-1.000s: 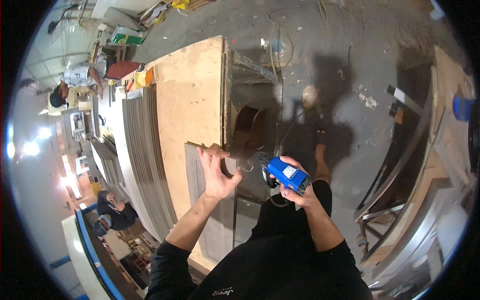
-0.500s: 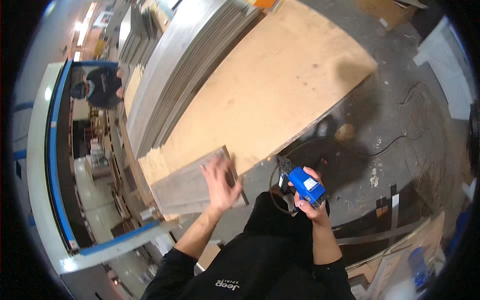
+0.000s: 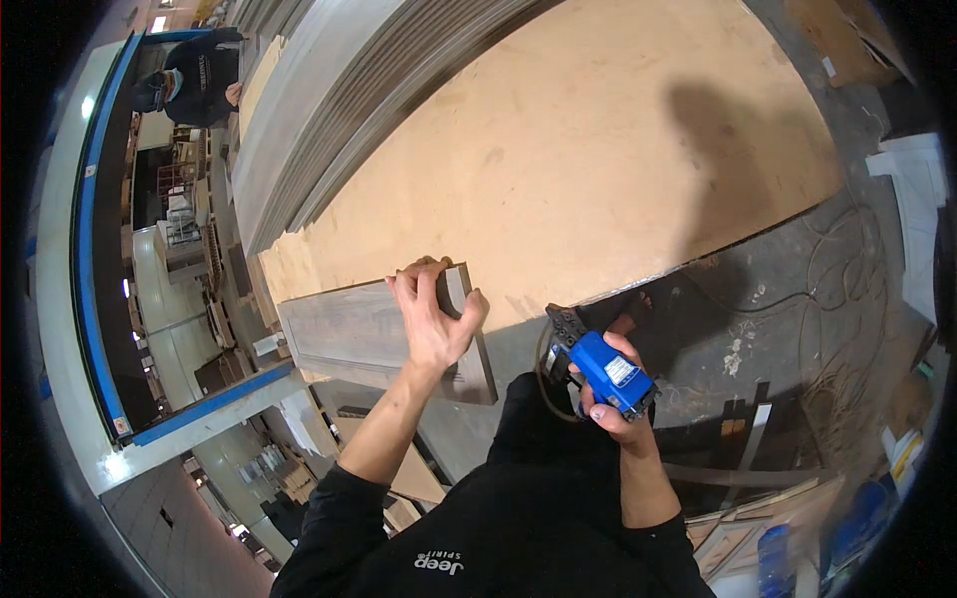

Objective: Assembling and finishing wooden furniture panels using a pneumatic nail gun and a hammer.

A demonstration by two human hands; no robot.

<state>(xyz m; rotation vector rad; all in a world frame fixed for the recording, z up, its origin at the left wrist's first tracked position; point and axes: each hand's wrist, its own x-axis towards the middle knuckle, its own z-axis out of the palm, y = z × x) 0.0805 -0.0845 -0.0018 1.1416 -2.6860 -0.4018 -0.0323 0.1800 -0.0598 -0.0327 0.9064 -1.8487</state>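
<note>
My left hand (image 3: 433,317) curls its fingers over the far edge of a grey-brown wooden panel (image 3: 359,329), thumb spread towards the panel's right end. This panel has a raised border, and it lies on the near left corner of a plywood-topped table (image 3: 618,149), sticking out past the near edge. In my right hand (image 3: 620,399) is a blue and black nail gun (image 3: 610,367), gripped by its handle. Its black nose points up and left, towards the table edge, apart from the panel. An air hose (image 3: 543,377) loops beside the tool. Part of the handle is hidden by my fingers.
A stack of long grey boards (image 3: 369,110) lies along the table's far left side. Beyond it, at upper left, stands another person (image 3: 199,85). A blue-edged frame (image 3: 85,259) rises at left. Hose and cable coils (image 3: 842,329) lie on the floor at right.
My left hand has gone from a blurred, open pose over the panel to fingers hooked on its far edge. The nail gun stays in my right hand. The view has shifted.
</note>
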